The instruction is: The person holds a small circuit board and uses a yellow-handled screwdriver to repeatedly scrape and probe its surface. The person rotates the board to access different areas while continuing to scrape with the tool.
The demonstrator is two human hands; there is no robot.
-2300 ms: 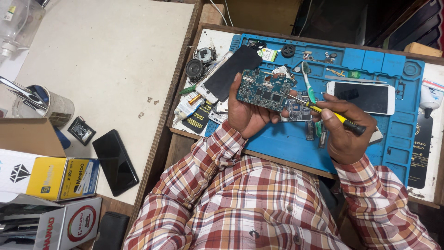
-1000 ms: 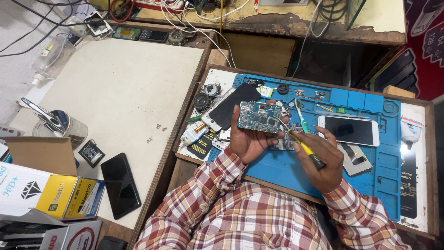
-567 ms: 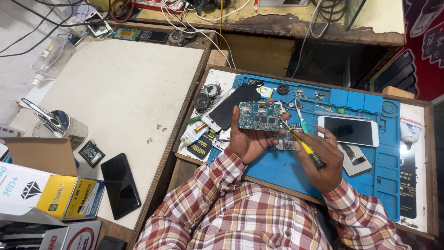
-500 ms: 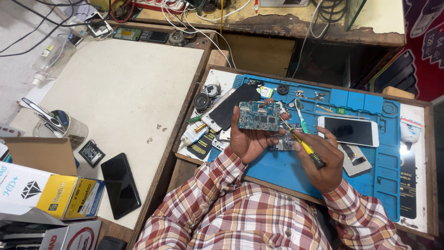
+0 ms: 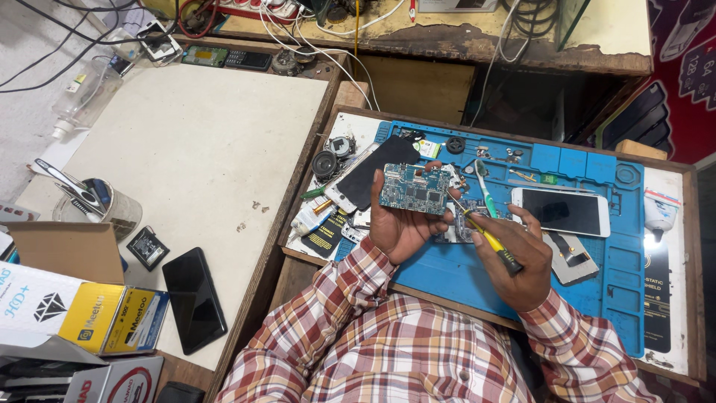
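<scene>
A green circuit board (image 5: pixel 415 189), raised just above the blue work mat (image 5: pixel 582 287), sits in the grip of the left hand (image 5: pixel 399 224): palm up, fingers curled round the board's lower edge, thumb along its left side. The right hand (image 5: pixel 518 257) has its grip closed on a yellow-handled screwdriver (image 5: pixel 488 240), held like a pen with the tip angled up and left to the board's right edge. Both forearms, in red-and-white checked sleeves, reach forward from the lower edge of view.

Beside the board on the mat lie a white smartphone (image 5: pixel 561 210), face up, and a dark phone panel (image 5: pixel 373 173) to the left. Small round speaker parts (image 5: pixel 325 163) rest near the mat's left rim.

On the pale bench (image 5: pixel 201 134) to the left lies a black phone (image 5: pixel 194 300). At its lower left corner stand a yellow carton (image 5: pixel 112 319) and a white carton (image 5: pixel 33 302), with a brown cardboard flap (image 5: pixel 63 250) above them.
</scene>
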